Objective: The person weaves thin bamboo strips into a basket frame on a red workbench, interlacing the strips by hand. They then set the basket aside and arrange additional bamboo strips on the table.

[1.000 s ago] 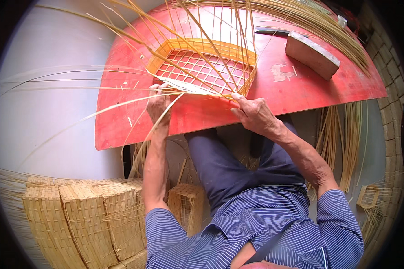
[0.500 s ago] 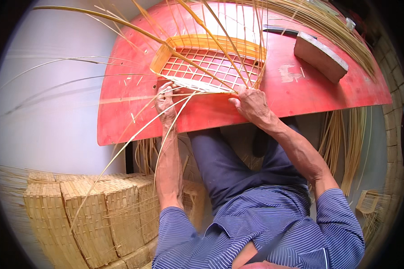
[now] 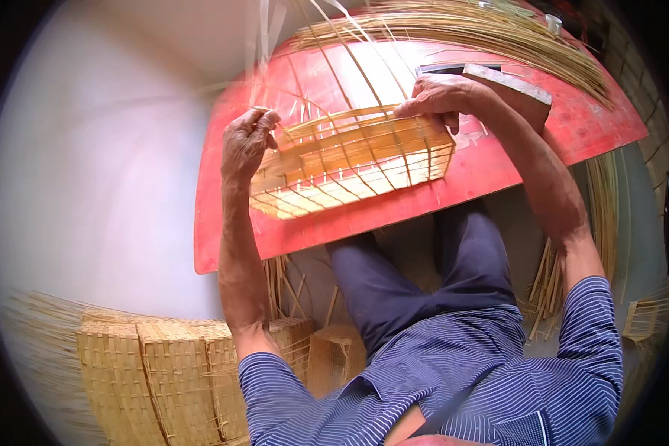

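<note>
An unfinished woven bamboo basket (image 3: 349, 165) stands on the red table, its slatted long side and pale lower edge toward me. Wider golden bands run along its upper part, and long loose strips (image 3: 333, 70) rise from its top edge. My left hand (image 3: 247, 143) is closed at the basket's upper left corner, fingers pinched around the base of some strips; blur hides exactly which. At the upper right corner my right hand (image 3: 447, 98) grips the basket's rim, thumb on the near side and fingers behind.
The red table (image 3: 227, 230) carries a bundle of long thin strips (image 3: 483, 33) along its far side. A stone block (image 3: 516, 93) and a dark blade (image 3: 453, 68) lie beyond my right hand. Finished woven baskets (image 3: 163, 372) stand at lower left; more strips (image 3: 602, 208) hang at right.
The basket has tipped up and turned, its long side now facing me instead of its gridded bottom. Both hands have moved up and apart to its upper corners. The loose strips swung away from me.
</note>
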`<state>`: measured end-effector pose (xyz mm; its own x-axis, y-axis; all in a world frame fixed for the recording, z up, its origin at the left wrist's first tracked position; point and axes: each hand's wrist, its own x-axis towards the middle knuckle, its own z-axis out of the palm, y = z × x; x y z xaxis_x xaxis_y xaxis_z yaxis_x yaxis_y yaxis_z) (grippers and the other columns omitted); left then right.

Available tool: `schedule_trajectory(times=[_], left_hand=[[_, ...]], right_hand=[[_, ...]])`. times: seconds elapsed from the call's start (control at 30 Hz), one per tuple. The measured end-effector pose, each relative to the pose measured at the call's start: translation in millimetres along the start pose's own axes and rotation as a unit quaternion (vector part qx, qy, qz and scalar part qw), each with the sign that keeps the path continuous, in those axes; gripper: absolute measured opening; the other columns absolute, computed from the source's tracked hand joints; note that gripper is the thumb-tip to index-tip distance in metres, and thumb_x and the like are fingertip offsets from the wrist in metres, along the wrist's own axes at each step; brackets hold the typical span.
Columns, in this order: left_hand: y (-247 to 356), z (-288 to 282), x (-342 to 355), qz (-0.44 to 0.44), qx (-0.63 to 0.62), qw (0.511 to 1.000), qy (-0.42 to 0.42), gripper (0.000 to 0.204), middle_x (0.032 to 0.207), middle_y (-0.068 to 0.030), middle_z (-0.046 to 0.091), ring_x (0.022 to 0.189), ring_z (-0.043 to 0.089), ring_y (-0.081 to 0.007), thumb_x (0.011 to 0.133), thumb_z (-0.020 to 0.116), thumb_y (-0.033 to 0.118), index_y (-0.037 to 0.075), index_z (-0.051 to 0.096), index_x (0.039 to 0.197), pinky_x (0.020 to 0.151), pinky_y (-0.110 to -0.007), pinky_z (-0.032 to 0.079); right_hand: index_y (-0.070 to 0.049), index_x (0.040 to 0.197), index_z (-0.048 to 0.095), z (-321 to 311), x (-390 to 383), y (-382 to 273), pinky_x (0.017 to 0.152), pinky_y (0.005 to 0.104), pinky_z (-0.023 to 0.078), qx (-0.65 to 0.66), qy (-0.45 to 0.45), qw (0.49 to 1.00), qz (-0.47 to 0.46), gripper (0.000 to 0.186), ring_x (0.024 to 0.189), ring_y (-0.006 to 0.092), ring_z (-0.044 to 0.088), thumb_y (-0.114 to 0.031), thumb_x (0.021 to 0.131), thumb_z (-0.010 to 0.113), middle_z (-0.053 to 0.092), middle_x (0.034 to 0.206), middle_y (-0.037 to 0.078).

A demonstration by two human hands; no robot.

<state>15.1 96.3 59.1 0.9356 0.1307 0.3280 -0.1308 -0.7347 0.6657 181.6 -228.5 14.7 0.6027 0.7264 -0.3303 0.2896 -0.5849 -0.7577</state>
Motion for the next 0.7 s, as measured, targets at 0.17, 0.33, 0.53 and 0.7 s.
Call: schedule_trajectory(times=[0.17,0.33,0.53,0.7], left_hand=[[-17,12,12,-0.092,-0.021,0.986,-0.137,0.026,0.071,-0.0004,0.064,0.055,0.060,-0.0084,0.098,0.060,0.029,0.006,0.069,0.089,0.052,-0.024,0.045],[-30,18,1,-0.109,-0.061,0.989,-0.085,0.027,0.069,0.0000,0.061,0.056,0.056,-0.0072,0.097,0.061,0.031,0.007,0.069,0.087,0.055,-0.026,0.047],[-39,18,-2,-0.120,-0.160,0.977,-0.079,0.026,0.066,0.0013,0.057,0.054,0.052,-0.0061,0.096,0.063,0.029,0.007,0.067,0.083,0.052,-0.025,0.042],[-46,18,-10,-0.108,-0.236,0.965,-0.045,0.021,0.066,0.0019,0.058,0.054,0.050,-0.0056,0.095,0.065,0.023,0.007,0.065,0.082,0.051,-0.024,0.040]], right_hand=[[0.000,0.070,0.061,-1,-9,-3,0.046,0.0373,0.051,-0.106,0.044,0.993,-0.014,0.046,0.051,0.0233,0.064,-0.041,0.091,0.065,0.063,0.057,0.013],[0.001,0.081,0.063,48,-22,-29,0.066,0.0463,0.052,-0.197,0.392,0.861,-0.259,0.027,0.070,0.0356,0.068,-0.022,0.082,0.077,0.063,0.065,0.019],[0.004,0.082,0.064,102,19,-109,0.070,0.0494,0.052,-0.201,0.254,0.912,-0.253,0.028,0.076,0.0382,0.068,-0.023,0.090,0.064,0.067,0.077,0.025],[0.005,0.082,0.065,124,55,-117,0.067,0.0492,0.052,-0.220,0.248,0.923,-0.195,0.041,0.069,0.0398,0.067,-0.035,0.089,0.069,0.064,0.069,0.023]])
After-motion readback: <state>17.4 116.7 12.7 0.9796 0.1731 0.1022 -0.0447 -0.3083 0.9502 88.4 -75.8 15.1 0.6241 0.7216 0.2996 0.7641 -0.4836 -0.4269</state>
